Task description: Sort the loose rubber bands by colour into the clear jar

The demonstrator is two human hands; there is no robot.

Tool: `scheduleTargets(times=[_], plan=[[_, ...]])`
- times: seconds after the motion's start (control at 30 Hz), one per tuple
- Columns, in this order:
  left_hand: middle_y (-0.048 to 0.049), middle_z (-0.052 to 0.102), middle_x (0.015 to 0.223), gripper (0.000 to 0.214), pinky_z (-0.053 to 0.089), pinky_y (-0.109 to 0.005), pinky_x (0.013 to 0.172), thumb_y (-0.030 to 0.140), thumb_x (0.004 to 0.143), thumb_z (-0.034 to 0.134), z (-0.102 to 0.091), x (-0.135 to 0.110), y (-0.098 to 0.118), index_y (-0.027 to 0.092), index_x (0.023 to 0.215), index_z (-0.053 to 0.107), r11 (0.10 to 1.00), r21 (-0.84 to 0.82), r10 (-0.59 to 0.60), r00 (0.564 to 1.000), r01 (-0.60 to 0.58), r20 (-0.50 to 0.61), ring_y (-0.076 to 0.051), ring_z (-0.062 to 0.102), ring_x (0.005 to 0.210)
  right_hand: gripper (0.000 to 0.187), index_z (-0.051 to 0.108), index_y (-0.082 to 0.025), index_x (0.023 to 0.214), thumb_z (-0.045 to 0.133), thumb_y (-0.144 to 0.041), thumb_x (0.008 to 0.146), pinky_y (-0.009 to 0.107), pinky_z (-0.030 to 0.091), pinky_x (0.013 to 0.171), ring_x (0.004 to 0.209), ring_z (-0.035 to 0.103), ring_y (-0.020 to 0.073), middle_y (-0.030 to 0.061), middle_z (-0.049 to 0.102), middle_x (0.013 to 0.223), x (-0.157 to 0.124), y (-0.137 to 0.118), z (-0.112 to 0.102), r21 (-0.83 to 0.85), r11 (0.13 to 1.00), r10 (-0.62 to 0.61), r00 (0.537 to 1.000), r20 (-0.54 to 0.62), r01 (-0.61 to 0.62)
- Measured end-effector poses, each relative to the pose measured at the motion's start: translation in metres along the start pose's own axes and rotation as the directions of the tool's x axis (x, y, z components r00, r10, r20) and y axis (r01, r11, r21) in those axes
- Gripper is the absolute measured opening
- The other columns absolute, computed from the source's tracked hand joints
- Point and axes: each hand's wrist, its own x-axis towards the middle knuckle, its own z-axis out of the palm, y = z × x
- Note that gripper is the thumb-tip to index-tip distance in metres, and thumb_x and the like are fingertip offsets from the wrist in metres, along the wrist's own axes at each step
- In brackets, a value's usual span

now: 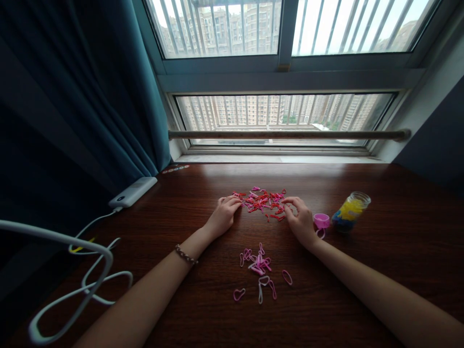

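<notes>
A loose pile of small red and pink rubber bands lies on the dark brown wooden table. At the pile's left edge rests my left hand, its fingers stretched out and touching the bands. My right hand is at the right edge, fingers curved with a gap between thumb and forefinger; I see nothing held in it. Closer to me lies a smaller cluster of pink rubber bands. Several single bands are scattered around it, among them a whitish one and a pink one.
Right of my right hand are a pink ring-shaped piece and a tilted clear jar with yellow and blue contents. A white power strip and looped white cable lie left, beside a blue curtain. A metal rail crosses the window.
</notes>
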Motion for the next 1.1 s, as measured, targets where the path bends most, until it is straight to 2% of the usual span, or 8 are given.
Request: scheduleTargets(times=[0.2,0.37,0.53,0.77,0.83,0.97,1.03,1.1], plan=[[-0.0094,0.059,0.110,0.031,0.032,-0.039,0.091,0.006,0.079,0.041,0.000,0.001,0.002,0.018,0.102,0.058,1.000,0.010,-0.021,1.000,0.021,-0.022,-0.022,0.044,0.112,0.007,0.053,-0.018,0.076,0.053,-0.023,0.080,0.028,0.045,0.062,0.067,0.052,0.0160,0.0034,0.054,0.076,-0.004,-0.014,0.000,0.101,0.995,-0.011,0.999,0.032,0.008],[-0.0079,0.060,0.109,0.027,0.028,-0.040,0.091,0.007,0.081,0.040,-0.001,0.000,0.004,0.019,0.097,0.059,1.000,-0.008,-0.011,1.000,0.011,0.009,-0.021,0.044,0.112,0.005,0.055,-0.019,0.084,0.051,-0.022,0.083,0.027,0.046,0.062,0.064,0.054,0.0142,0.0026,0.056,0.073,-0.016,-0.027,0.003,0.165,0.970,-0.207,0.963,0.173,0.179],[-0.0075,0.060,0.105,0.025,0.029,-0.038,0.090,0.008,0.081,0.040,-0.001,0.000,0.003,0.018,0.094,0.059,1.000,0.004,-0.012,1.000,0.012,0.002,-0.021,0.046,0.108,0.020,0.057,-0.018,0.100,0.043,-0.016,0.087,0.024,0.047,0.063,0.072,0.057,0.0141,0.0081,0.059,0.087,-0.029,-0.046,-0.001,0.217,0.829,-0.558,0.733,0.388,0.516],[-0.0063,0.060,0.096,0.017,0.034,-0.036,0.087,0.014,0.083,0.045,-0.002,0.001,0.004,0.017,0.091,0.060,1.000,0.003,-0.002,0.998,0.002,-0.062,-0.020,0.048,0.099,0.023,0.056,-0.016,0.106,0.042,-0.019,0.088,0.027,0.049,0.064,0.071,0.057,0.0153,0.0071,0.061,0.081,-0.033,-0.058,-0.004,0.224,0.645,-0.713,0.469,0.521,0.731],[-0.0060,0.060,0.093,0.012,0.036,-0.035,0.085,0.017,0.082,0.048,-0.004,0.001,0.005,0.017,0.086,0.059,1.000,-0.007,-0.016,0.997,0.016,-0.078,-0.020,0.048,0.096,0.027,0.053,-0.016,0.112,0.044,-0.021,0.087,0.032,0.049,0.074,0.083,0.057,0.0184,0.0091,0.061,0.092,-0.028,-0.051,-0.002,0.195,0.707,-0.663,0.540,0.518,0.680],[-0.0059,0.059,0.085,0.007,0.039,-0.034,0.082,0.016,0.080,0.050,-0.005,0.001,0.005,0.016,0.077,0.056,0.999,-0.024,-0.041,0.996,0.039,-0.082,-0.020,0.050,0.089,0.029,0.052,-0.016,0.114,0.040,-0.016,0.088,0.040,0.041,0.091,0.105,0.049,0.0221,0.0114,0.058,0.106,-0.012,-0.025,0.002,-0.039,0.909,-0.376,0.858,0.350,0.415],[-0.0058,0.059,0.081,0.007,0.040,-0.034,0.080,0.017,0.079,0.051,-0.005,0.001,0.004,0.015,0.075,0.055,0.997,-0.053,-0.053,0.994,0.048,-0.096,-0.020,0.051,0.086,0.030,0.051,-0.017,0.116,0.041,-0.018,0.088,0.045,0.034,0.099,0.117,0.040,0.0240,0.0102,0.055,0.115,-0.005,-0.011,0.005,-0.128,0.923,-0.299,0.886,0.354,0.363],[-0.0058,0.058,0.080,0.005,0.042,-0.034,0.078,0.018,0.079,0.052,-0.005,0.001,0.006,0.016,0.075,0.055,0.993,-0.108,-0.071,0.990,0.057,-0.126,-0.019,0.052,0.083,0.032,0.051,-0.019,0.119,0.042,-0.022,0.088,0.049,0.026,0.103,0.125,0.029,0.0259,0.0080,0.050,0.124,-0.002,-0.001,0.008,-0.194,0.908,-0.259,0.863,0.435,0.370]])
